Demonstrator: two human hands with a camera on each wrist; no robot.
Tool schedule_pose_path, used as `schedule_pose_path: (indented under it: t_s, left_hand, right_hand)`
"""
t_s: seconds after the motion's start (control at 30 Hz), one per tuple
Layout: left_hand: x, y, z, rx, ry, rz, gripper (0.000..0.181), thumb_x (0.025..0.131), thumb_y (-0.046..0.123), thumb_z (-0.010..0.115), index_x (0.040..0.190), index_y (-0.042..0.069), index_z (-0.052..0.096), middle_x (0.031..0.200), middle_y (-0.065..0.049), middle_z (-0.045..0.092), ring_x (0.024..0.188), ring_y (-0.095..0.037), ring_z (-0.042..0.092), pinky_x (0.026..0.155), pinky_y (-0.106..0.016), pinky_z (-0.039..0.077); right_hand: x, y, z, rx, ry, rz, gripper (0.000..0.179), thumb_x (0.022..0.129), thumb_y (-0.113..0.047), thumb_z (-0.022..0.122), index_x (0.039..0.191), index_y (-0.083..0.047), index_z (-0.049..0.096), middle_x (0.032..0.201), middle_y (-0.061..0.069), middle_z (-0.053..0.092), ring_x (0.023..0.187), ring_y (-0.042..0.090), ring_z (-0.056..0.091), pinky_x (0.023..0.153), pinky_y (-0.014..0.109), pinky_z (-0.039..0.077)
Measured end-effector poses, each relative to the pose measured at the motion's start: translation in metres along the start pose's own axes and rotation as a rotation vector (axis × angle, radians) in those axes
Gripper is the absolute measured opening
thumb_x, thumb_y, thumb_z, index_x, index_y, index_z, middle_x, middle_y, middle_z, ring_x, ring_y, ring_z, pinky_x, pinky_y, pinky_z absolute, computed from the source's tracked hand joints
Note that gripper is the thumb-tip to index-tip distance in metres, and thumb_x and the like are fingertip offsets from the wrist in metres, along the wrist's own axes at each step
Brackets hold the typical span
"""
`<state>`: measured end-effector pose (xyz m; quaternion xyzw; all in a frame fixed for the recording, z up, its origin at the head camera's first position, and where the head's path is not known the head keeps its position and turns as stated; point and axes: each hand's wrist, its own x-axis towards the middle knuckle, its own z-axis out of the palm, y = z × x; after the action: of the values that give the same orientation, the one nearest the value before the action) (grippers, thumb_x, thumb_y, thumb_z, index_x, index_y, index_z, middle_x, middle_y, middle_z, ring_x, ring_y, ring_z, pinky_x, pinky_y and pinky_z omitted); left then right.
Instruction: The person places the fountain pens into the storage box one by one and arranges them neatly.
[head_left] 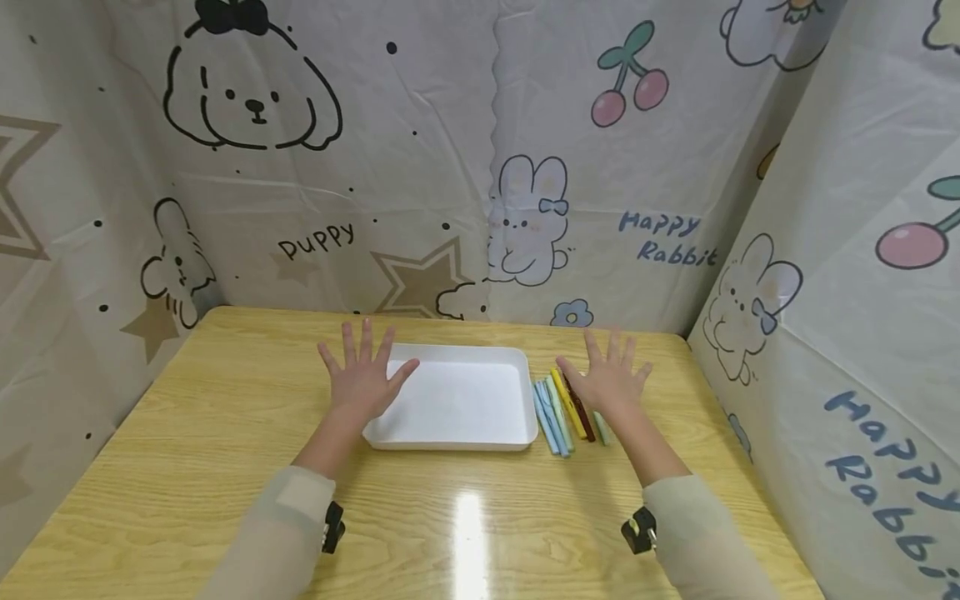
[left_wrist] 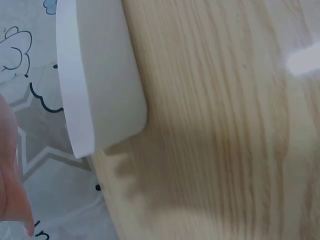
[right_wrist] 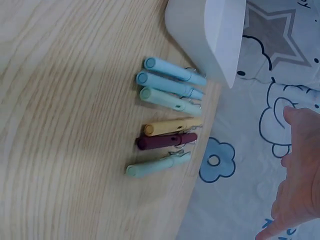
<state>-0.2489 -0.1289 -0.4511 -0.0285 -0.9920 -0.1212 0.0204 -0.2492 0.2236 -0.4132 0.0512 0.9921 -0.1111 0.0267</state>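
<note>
My left hand (head_left: 362,382) is spread with fingers apart, overlapping the left end of a shallow white tray (head_left: 459,400) in the head view. Nothing is in its grasp. My right hand (head_left: 611,385) is likewise spread and holds nothing, partly covering a row of capped pens with clips. In the right wrist view these are two light blue pens (right_wrist: 170,86), a pale green pen (right_wrist: 169,101), a yellow pen (right_wrist: 172,126), a dark red pen (right_wrist: 165,141) and, slightly apart, another pale green pen (right_wrist: 157,165). The tray has nothing inside.
A wood-grain table (head_left: 225,450) carries the tray and pens. Printed cloth (head_left: 420,175) hangs behind it and along both sides. Each sleeve has a small black device (head_left: 640,531) at the cuff. Light glares off the table's front middle.
</note>
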Motion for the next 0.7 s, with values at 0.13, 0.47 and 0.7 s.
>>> schedule_pose_path:
  t_s: [0.13, 0.47, 0.7]
  left_hand:
    - [-0.002, -0.009, 0.001, -0.004, 0.000, -0.011, 0.082, 0.088, 0.073, 0.020, 0.152, 0.023, 0.006, 0.157, -0.014, -0.014, 0.138, -0.036, -0.029, 0.099, -0.067, -0.023]
    - [-0.007, -0.026, 0.006, -0.038, -0.001, -0.028, 0.082, 0.090, 0.071, 0.022, 0.152, 0.019, 0.007, 0.156, -0.020, -0.010, 0.138, -0.041, -0.025, 0.099, -0.069, -0.020]
    - [-0.006, -0.034, 0.011, -0.117, -0.009, -0.024, 0.082, 0.092, 0.067, 0.025, 0.152, 0.015, 0.005, 0.155, -0.022, -0.010, 0.139, -0.046, -0.018, 0.101, -0.073, -0.008]
  right_hand:
    - [0.002, 0.011, 0.002, 0.001, -0.012, 0.013, 0.081, 0.089, -0.068, 0.030, 0.152, -0.023, 0.004, 0.154, 0.022, -0.017, 0.140, 0.043, -0.019, 0.103, 0.072, -0.007]
    - [0.005, 0.028, 0.009, -0.005, -0.014, 0.020, 0.082, 0.091, -0.067, 0.027, 0.152, -0.018, 0.005, 0.152, 0.025, -0.016, 0.139, 0.047, -0.016, 0.102, 0.074, -0.001]
    - [0.006, 0.037, 0.011, 0.018, -0.025, 0.031, 0.082, 0.091, -0.068, 0.026, 0.152, -0.015, 0.007, 0.153, 0.027, -0.012, 0.139, 0.049, -0.011, 0.103, 0.073, 0.002]
